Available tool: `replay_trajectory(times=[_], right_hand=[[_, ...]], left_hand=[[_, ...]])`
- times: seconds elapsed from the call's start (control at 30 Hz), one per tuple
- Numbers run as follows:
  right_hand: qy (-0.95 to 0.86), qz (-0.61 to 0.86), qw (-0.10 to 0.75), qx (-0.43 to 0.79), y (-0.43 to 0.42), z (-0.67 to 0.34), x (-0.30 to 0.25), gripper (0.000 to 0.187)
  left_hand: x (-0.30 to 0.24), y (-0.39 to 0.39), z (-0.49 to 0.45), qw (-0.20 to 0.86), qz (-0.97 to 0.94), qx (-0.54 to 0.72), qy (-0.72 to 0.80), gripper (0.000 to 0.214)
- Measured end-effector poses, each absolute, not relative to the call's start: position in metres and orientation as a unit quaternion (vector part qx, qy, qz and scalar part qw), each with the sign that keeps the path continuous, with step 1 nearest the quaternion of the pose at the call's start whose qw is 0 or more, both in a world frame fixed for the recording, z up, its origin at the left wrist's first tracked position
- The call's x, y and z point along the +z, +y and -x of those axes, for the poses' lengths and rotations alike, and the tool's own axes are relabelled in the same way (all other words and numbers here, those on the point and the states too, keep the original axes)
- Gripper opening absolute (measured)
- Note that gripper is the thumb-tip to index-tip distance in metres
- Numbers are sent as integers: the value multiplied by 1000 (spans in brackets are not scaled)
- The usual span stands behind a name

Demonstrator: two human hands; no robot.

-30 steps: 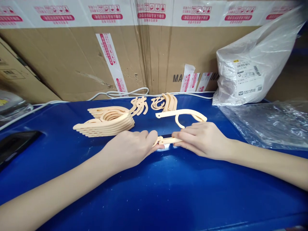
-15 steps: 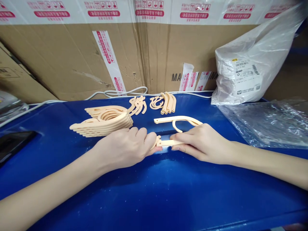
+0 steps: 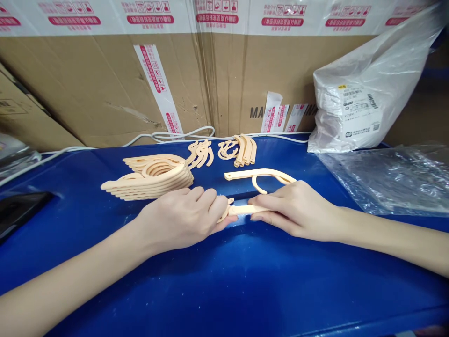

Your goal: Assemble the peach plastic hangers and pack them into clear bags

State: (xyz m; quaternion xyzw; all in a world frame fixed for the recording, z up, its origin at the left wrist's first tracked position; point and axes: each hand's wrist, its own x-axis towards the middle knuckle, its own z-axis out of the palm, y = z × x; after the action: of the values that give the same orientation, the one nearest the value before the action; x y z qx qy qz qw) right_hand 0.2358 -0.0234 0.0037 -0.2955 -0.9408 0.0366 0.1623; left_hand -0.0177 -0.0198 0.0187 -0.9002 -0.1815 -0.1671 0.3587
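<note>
My left hand (image 3: 185, 215) is closed, knuckles up, around a small cream plastic piece with a rounded end (image 3: 230, 201); most of this piece is hidden by the fingers. Between thumb and fingers, my right hand (image 3: 298, 208) pinches a cream plastic hanger arm (image 3: 245, 210). The arm's left end meets the piece at my left fingertips. Just beyond my right hand lies another cream hanger part (image 3: 245, 174), with a curved strip below it. A stack of cream folding hangers (image 3: 150, 185) sits behind my left hand.
Loose cream hooks (image 3: 200, 153) and a group of curved hanger arms (image 3: 246, 150) lie at the back of the blue table (image 3: 224, 290). Cardboard boxes (image 3: 105, 79) stand behind a white cable (image 3: 140, 136). A white plastic bag (image 3: 361, 103), clear wrap (image 3: 382, 180) and dark phone (image 3: 21, 213) flank them.
The arm's left end has shifted slightly left and now overlaps the small piece at my left fingertips. Both hands keep their grip in nearly the same place.
</note>
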Motion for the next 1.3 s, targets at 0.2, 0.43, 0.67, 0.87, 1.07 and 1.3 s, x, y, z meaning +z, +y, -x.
replay_trajectory(times=[0.2,0.43,0.67,0.87,1.07,1.3], right_hand=[[-944,286,166,19,-27,-236,2,33],[-947,272,168,-34,-28,-236,2,36],[-948,236,189,-103,-25,-235,0,36],[-912,251,308,-101,-19,-239,9,27],[-884,331,320,-81,-10,-245,13,25],[-894,347,285,-14,-4,-248,4,26]], left_hand=[[18,-20,17,353,906,-154,-175,41],[11,-27,12,92,949,-173,-247,39],[19,-34,10,-59,925,-144,-347,31],[23,-33,15,-47,913,-152,-376,26],[18,-31,18,5,924,-154,-349,27],[7,-28,23,138,954,-203,-171,27]])
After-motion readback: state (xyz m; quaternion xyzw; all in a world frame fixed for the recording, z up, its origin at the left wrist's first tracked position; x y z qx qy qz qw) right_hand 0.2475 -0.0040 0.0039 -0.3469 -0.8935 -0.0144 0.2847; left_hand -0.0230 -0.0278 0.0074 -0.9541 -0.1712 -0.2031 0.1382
